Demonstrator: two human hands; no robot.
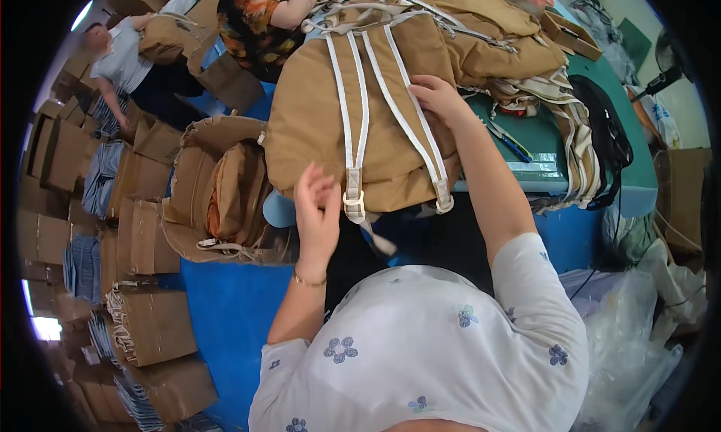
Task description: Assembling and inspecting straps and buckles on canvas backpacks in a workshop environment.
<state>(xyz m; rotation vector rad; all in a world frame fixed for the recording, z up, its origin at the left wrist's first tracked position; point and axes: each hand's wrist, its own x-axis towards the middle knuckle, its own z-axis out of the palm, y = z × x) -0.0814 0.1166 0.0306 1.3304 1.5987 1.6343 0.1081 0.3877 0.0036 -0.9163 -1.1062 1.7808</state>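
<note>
A tan backpack (308,94) lies on the table in front of me, its back side up. Two shoulder straps with white edges run down it and end in white plastic buckles (354,204) at the near edge. My right hand (437,100) rests on the bag's right side, its fingertips at the outer edge of the right strap (405,94). Beside the bag's near left corner is my left hand (316,207), raised, with loosely bent fingers apart and nothing in them. A loose webbing end (381,242) dangles below the left buckle.
More tan bags (496,42) are piled behind. Scissors (511,143) and bundled straps (578,139) lie on the green tabletop (537,128) at right. A carton (188,229) holding a tan bag stands left. Two people (259,27) are beyond; stacked cartons (161,323) line the left.
</note>
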